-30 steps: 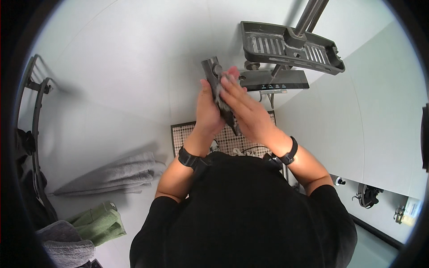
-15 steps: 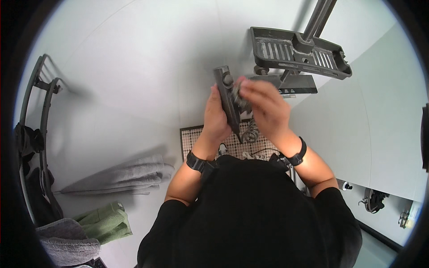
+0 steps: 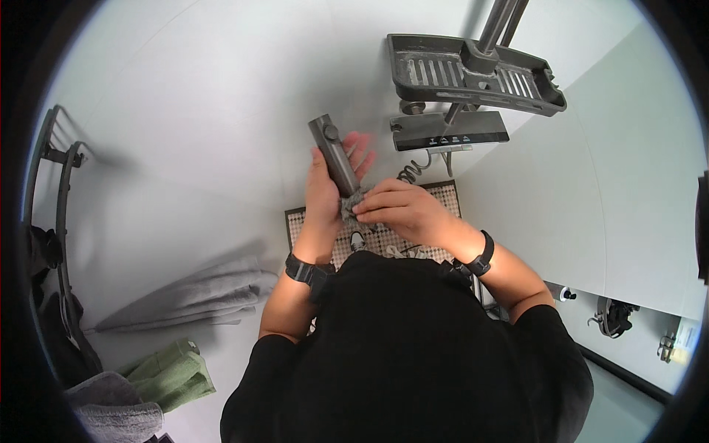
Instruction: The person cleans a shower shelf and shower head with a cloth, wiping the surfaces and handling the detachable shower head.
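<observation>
In my left hand (image 3: 323,188) rests a dark grey cylindrical handle (image 3: 336,160) with a round knob near its upper end. The thumb lies along its left side, and the fingers reach out behind it to the right. My right hand (image 3: 406,210) pinches a crumpled grey cloth (image 3: 350,209). This cloth is pressed around the handle's lower end, close to my left palm, so that end is hidden.
A slotted shower shelf (image 3: 473,77) hangs on a pole above a dark shower control unit (image 3: 450,131) with a coiled hose (image 3: 415,171). Below lies a checked mat (image 3: 445,193). At left are a towel rack (image 3: 62,199), a grey towel (image 3: 196,295) and a green towel (image 3: 171,376).
Both hands and the handle have shifted left. The right hand has moved the cloth from beside the knob down to the handle's lower end. The left fingers now show behind the handle.
</observation>
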The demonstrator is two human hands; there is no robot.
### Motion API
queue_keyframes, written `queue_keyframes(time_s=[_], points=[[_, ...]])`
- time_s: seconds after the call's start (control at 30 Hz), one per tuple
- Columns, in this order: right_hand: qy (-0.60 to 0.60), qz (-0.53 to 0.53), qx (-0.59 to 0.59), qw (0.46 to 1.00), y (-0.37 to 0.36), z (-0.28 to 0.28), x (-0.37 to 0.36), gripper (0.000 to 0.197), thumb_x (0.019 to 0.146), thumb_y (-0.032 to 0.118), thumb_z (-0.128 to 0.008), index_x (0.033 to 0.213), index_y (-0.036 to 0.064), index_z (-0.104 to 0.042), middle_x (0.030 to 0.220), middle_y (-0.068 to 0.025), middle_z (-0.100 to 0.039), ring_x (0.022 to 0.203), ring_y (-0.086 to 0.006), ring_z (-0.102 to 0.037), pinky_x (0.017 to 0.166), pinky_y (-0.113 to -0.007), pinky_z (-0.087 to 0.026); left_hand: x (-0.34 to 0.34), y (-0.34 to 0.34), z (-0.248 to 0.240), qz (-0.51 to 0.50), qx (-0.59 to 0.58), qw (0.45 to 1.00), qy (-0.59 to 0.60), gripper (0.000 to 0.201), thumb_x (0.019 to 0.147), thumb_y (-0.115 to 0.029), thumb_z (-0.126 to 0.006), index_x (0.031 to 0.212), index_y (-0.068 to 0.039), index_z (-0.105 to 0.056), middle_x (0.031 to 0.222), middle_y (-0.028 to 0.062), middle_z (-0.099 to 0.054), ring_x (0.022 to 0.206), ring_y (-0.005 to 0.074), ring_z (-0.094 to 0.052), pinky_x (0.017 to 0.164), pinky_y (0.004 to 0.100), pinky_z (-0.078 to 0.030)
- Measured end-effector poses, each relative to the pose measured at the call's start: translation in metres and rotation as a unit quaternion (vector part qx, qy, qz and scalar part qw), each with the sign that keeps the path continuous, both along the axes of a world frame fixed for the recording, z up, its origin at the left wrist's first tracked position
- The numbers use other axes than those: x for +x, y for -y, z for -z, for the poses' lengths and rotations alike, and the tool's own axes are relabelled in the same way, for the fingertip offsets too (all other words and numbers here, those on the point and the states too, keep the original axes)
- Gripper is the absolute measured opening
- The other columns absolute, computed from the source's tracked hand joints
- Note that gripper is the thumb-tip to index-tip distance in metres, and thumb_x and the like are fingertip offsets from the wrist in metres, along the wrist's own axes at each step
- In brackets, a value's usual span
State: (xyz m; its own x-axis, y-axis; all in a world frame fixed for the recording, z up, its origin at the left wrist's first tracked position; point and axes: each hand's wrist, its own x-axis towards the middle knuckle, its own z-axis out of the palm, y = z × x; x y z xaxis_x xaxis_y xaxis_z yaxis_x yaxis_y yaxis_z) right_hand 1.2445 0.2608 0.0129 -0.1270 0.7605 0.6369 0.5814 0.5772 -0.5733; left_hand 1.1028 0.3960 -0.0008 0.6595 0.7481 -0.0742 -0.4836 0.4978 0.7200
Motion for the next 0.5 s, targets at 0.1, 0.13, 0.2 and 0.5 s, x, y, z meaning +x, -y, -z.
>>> queue_keyframes(time_s=[0.1,0.13,0.2,0.5], points=[[-0.005,-0.070,-0.043,0.997,-0.001,0.001,0.010,0.041,0.076,-0.015,-0.071,0.112,0.0041,-0.080,0.121,-0.0069,-0.079,0.113,-0.0325,-0.072,0.095,-0.042,-0.060,0.000,0.002,-0.003,-0.018,0.036,0.999,-0.007,0.066,0.117,-0.055,-0.031,0.160,-0.005,-0.040,0.148,0.0154,-0.058,0.148,0.0361,-0.053,0.122,0.0569,-0.048],[-0.025,0.008,-0.007,1.000,-0.001,-0.004,0.013,0.042,0.075,-0.015,-0.072,0.112,0.0043,-0.079,0.122,-0.0076,-0.077,0.114,-0.0322,-0.071,0.096,-0.042,-0.060,0.001,0.002,0.002,-0.017,0.036,0.999,-0.008,0.066,0.117,-0.055,-0.031,0.160,-0.005,-0.040,0.148,0.0154,-0.058,0.148,0.0361,-0.053,0.122,0.0569,-0.048],[-0.042,0.082,0.029,0.995,-0.005,-0.012,0.016,0.044,0.073,-0.015,-0.073,0.112,0.0044,-0.078,0.122,-0.0082,-0.076,0.115,-0.0319,-0.070,0.097,-0.041,-0.059,0.003,0.002,0.009,0.042,0.079,0.995,0.036,0.067,0.117,-0.055,-0.033,0.160,-0.005,-0.041,0.148,0.0150,-0.060,0.144,0.0332,-0.056,0.120,0.0510,-0.049],[-0.060,0.192,-0.039,0.979,-0.006,0.020,0.036,0.033,0.083,-0.017,-0.063,0.109,0.0009,-0.075,0.116,-0.0126,-0.075,0.108,-0.0327,-0.072,0.093,-0.041,-0.058,-0.009,-0.014,0.032,-0.058,0.029,0.997,0.043,0.063,0.116,-0.052,-0.046,0.154,-0.002,-0.045,0.133,0.0117,-0.064,0.135,0.0342,-0.061,0.120,0.0558,-0.049]])
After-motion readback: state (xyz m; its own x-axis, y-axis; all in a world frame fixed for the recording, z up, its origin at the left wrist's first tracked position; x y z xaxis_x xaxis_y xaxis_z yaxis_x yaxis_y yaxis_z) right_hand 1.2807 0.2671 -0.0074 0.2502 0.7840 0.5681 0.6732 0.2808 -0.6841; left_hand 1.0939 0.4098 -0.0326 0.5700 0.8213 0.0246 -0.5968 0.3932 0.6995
